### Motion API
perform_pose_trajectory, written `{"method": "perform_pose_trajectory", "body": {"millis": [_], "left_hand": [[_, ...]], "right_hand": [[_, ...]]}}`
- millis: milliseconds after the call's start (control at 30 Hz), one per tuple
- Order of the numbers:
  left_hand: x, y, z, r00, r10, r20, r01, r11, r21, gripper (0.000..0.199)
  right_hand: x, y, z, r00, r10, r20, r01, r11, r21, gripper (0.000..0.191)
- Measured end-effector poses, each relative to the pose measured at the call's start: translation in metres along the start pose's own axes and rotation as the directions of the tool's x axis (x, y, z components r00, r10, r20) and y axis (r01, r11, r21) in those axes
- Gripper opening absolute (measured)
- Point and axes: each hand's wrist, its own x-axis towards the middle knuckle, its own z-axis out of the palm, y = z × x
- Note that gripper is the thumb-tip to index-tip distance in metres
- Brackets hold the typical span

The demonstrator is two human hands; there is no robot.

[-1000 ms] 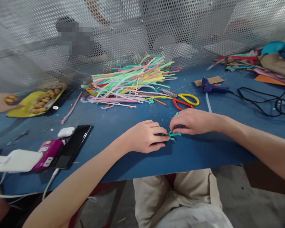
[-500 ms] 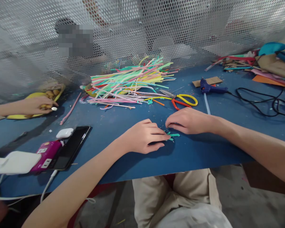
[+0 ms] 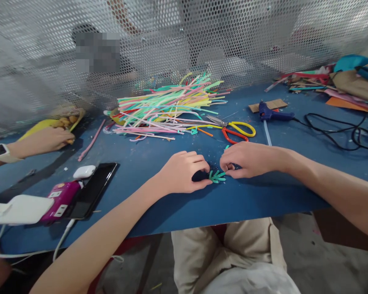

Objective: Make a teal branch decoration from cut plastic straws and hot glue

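Observation:
A small green pipe-cleaner sprig (image 3: 217, 177) with several short side branches lies on the blue table between my hands. My left hand (image 3: 185, 172) pinches its left end between thumb and fingers, and the palm arches over the tabletop. At the sprig's right tip, the thumb and curled fingers of my right hand (image 3: 248, 160) are closed together; they hide part of that tip. A bit of green (image 3: 227, 147) pokes out just above my right knuckles. Scissors (image 3: 237, 130) with one yellow and one red handle lie beyond my right hand.
A heap of coloured pipe cleaners (image 3: 168, 104) lies by the perforated metal screen (image 3: 208, 36). A blue glue gun (image 3: 274, 113) with a black cord is at right. At left are a phone (image 3: 93, 190), a purple power strip (image 3: 59, 200) and another person's hand (image 3: 46, 141) over a yellow tray.
My left fingers have lifted and drawn back from over the sprig, uncovering its branches. My right hand has moved slightly right and down to its tip. The other person's hand shifted, showing a watch.

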Motion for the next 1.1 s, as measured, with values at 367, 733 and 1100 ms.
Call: {"method": "perform_pose_trajectory", "body": {"millis": [367, 733, 1100], "left_hand": [[-0.004, -0.016, 0.0, 0.987, -0.137, -0.082, 0.138, 0.99, 0.007, 0.033], [-0.003, -0.014, -0.006, 0.933, -0.298, -0.201, 0.3, 0.954, -0.02, 0.031], [-0.004, -0.021, 0.0, 0.946, -0.277, -0.169, 0.271, 0.961, -0.058, 0.03]], "right_hand": [[0.0, 0.005, -0.006, 0.939, 0.195, -0.285, -0.227, 0.97, -0.083, 0.012], [-0.01, 0.033, -0.024, 0.794, 0.403, -0.455, -0.499, 0.86, -0.109, 0.02], [-0.012, 0.085, -0.011, 0.855, 0.399, -0.331, -0.47, 0.866, -0.168, 0.048]]}}
